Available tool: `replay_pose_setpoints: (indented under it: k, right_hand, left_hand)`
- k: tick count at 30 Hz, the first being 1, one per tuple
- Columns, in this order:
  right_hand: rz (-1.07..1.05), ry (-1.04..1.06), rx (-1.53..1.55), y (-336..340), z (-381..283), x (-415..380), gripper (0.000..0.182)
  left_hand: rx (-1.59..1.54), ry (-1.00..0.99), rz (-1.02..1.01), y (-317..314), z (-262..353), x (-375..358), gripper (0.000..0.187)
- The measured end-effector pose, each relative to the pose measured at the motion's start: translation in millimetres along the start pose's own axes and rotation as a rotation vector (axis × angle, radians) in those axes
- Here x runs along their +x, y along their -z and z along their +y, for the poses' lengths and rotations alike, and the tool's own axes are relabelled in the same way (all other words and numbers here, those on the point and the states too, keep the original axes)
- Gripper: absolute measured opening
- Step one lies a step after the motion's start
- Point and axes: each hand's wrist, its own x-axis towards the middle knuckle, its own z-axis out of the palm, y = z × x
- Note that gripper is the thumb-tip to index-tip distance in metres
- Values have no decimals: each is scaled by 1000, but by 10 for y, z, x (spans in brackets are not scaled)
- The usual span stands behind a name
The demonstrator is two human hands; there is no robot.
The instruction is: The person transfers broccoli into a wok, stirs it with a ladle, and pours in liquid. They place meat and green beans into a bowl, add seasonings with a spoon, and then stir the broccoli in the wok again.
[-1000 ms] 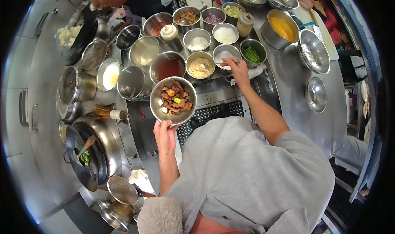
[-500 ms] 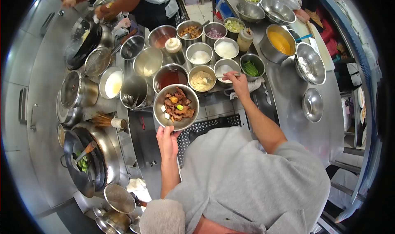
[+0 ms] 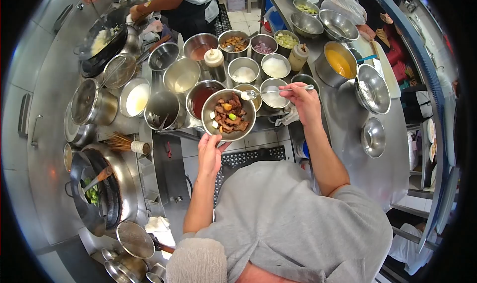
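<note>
1. The left hand [image 3: 210,153] is gripping the near rim of a steel bowl [image 3: 229,115], fingers closed on it, and is holding it up above the counter's containers.
2. Browned meat pieces [image 3: 231,117] are lying in the bowl.
3. The right hand [image 3: 304,100] is pinching the handle of a spoon [image 3: 250,95], fingers closed around it.
4. The spoon's tip is sitting at the bowl's far rim, carrying something pale.
5. A squeeze bottle [image 3: 214,62] is standing among the tubs behind.
</note>
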Motion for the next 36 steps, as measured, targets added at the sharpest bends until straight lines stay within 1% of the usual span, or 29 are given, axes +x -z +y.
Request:
replay_pose_setpoints:
  k: [4,7,10,14,17,20,23,26,30,31,36]
  right_hand:
    - [15,9,5,-56,-13,-69,21]
    - [21,7,15,4,8,-84,20]
    - [54,-4,17,38,6,-82,20]
    - [76,-2,36,80,60,-109,19]
    - [40,-21,15,35,42,-166,19]
    - [28,-29,-3,-88,77,-228,18]
    - [68,-52,73,-41,127,-127,18]
    - [58,-25,113,-112,105,-90,18]
    - [26,-14,82,-134,58,-18,18]
    - [19,-23,75,-139,59,-13,18]
    - [19,-43,86,-81,136,30,17]
  left_hand:
    - [-24,31,-30,-5,-46,56,11]
    - [-4,16,-30,-131,-19,62,10]
    - [15,43,-38,-47,-109,142,20]
    - [37,34,-64,-84,-61,101,17]
    - [52,42,-49,-126,-65,95,15]
    - [33,31,-77,7,-137,111,15]
    - [45,34,-65,-40,-127,122,16]
    - [24,26,-6,-30,-32,24,7]
    - [27,6,-25,50,-45,63,9]
    - [27,13,-27,83,-73,87,22]
    - [27,15,-9,91,-60,59,23]
